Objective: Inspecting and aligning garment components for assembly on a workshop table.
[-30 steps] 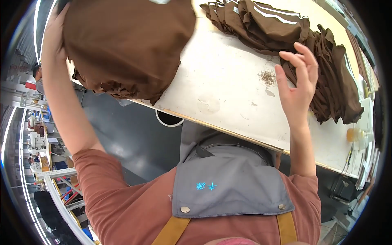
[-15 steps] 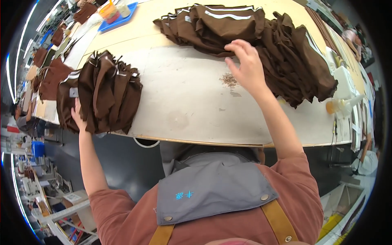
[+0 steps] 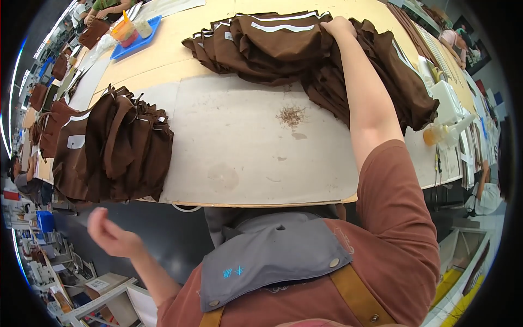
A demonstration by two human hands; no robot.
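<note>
Away from the left brown stack [image 3: 114,147] has come the left hand [image 3: 111,234], while the right hand [image 3: 340,27] has reached up to the top edge of the far brown stack [image 3: 272,46].

From the head view, I'd take the loose clippings [image 3: 292,116] as landmark. Beyond them lies the far stack; right of them, the right brown stack [image 3: 406,84]; the left stack sits to their left. The right fingers bend over cloth — how firmly they pinch, I can't tell. The left fingers curl loosely, holding nothing, nearer the person than the clippings.

To my mind, a square hold on the upper edge would serve best, keeping layers even — and hems clear of the clippings, which could cling. The right forearm crosses the right stack, so folds might drag.

Far left of the clippings stands a blue tray [image 3: 136,38] with tubs; to their right, an amber bottle [image 3: 434,135].
</note>
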